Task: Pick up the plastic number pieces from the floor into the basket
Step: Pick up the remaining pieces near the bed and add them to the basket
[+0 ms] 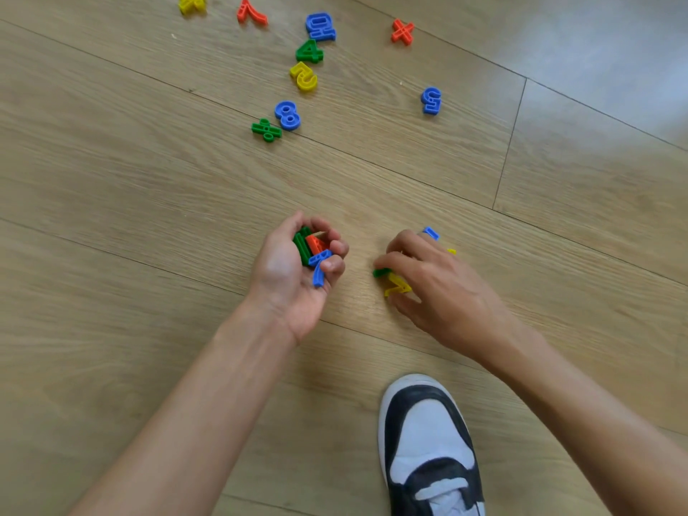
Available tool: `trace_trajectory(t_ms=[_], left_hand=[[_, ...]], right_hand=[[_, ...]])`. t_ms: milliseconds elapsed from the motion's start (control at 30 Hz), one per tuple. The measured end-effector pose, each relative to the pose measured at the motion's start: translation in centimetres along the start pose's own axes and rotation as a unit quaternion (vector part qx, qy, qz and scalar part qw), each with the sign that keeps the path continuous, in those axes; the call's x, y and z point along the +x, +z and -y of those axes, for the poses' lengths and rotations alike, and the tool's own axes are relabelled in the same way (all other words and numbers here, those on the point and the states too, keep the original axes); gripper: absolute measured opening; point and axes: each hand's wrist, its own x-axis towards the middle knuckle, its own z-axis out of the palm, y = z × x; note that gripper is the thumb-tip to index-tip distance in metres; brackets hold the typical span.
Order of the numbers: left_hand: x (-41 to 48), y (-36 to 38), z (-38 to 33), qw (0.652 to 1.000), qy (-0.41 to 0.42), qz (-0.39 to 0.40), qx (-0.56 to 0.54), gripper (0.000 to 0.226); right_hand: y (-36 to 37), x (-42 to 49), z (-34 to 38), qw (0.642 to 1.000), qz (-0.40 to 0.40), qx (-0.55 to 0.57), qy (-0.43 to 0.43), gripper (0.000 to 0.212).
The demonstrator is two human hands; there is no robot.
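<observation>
The right hand (pixel 428 281) is the nearer one. Its thumb and forefinger curl round the yellow piece (pixel 397 286) at the hand's 9 o'clock, long axis running 8 to 2, with a green piece (pixel 381 272) touching at 11. The left hand (pixel 294 277), further toward 9 across bare floor (pixel 149 217), is cupped tight round a handful of pieces (pixel 312 251). Scattered pieces (pixel 287 115) lie well off at 12 — no basket in view.

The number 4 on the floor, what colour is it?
The number 4 is green, head view.
</observation>
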Motion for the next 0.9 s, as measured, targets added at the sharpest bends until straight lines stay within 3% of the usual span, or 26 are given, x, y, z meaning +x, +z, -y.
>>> trace_trajectory(t_ms=[167,533,700,833,900], left_hand=[[-0.2,-0.7,0.2,1.0,0.01,0.005,0.022,0.037],[-0.6,-0.4,1.3,0.995,0.009,-0.007,0.096,0.034],[-0.9,0.0,2.0,0.992,-0.023,0.003,0.12,0.034],[-1.4,0.8,3.6,0.983,-0.09,0.07,0.143,0.034],[-1.4,1.0,4.1,0.985,-0.076,0.072,0.139,0.028]], right_hand=[[0.5,0.1,0.7,1.0,-0.024,-0.015,0.007,0.012],[-0.1,0.2,0.0,0.989,-0.118,0.082,0.037,0.006],[-2.2,-0.6,0.4,0.941,-0.241,0.228,0.072,0.011],[-3.4,-1.2,2.6,0.955,-0.195,0.222,-0.002,0.014],[-3.3,-1.2,2.1,0.942,-0.212,0.26,0.016,0.016]])
